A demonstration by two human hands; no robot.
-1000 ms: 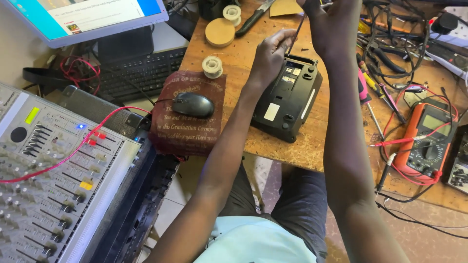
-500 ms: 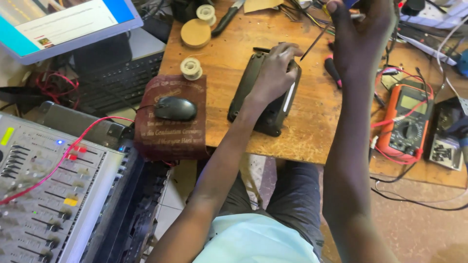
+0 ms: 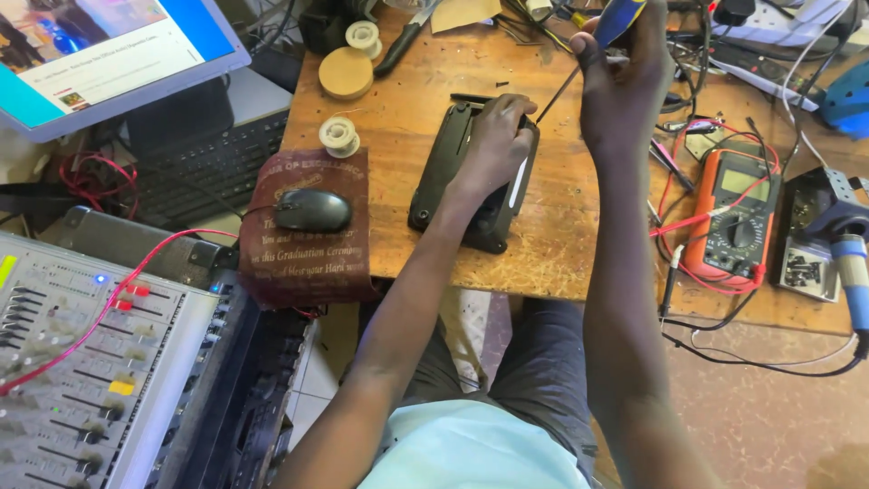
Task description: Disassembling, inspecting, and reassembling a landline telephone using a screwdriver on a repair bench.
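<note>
Worn wooden workbench (image 3: 588, 244) fills my view; my left hand (image 3: 493, 136) presses down flat on the black plastic device casing (image 3: 444, 172) at its middle, while my right hand (image 3: 625, 81) grips a blue-handled screwdriver (image 3: 615, 23), tip at the casing's upper edge.

A person's left hand (image 3: 493, 136) covers the upper middle of a black device (image 3: 444, 172) lying on a wooden workbench (image 3: 579, 244), hiding what lies beneath the palm. The screwdriver (image 3: 608, 36) in the right hand (image 3: 625, 81) has its blue handle cut off by the frame's top edge at 12 o'clock, and its tip disappears behind the left fingers. At 10 o'clock, a monitor (image 3: 109, 54) runs past the top and left edges. At 8 o'clock, an audio mixer (image 3: 81, 380) is cropped left and below. At 3 o'clock, a blue soldering tool (image 3: 851, 272) is blurred and its end is cut by the right edge. The orange multimeter (image 3: 733, 222) has dial markings too small to make out.
</note>
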